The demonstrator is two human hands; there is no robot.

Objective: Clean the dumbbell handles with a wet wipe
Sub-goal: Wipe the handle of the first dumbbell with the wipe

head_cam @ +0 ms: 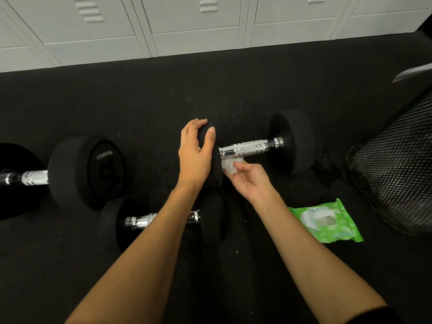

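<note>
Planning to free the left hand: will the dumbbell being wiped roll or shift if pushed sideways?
Likely to roll: the dumbbell has round heads on flat floor; the left hand grips one head, seemingly steadying it. Its thick heads suggest it is heavy, so the wet wipe in the right hand should barely shift it.

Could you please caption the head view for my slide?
The left hand grips the dumbbell end while the right hand holds a wet wipe against its handle.

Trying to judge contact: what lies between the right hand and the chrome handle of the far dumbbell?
The head view shows a crumpled wet wipe, pinched by the right hand, lying against the underside of the handle at its left end.
</note>
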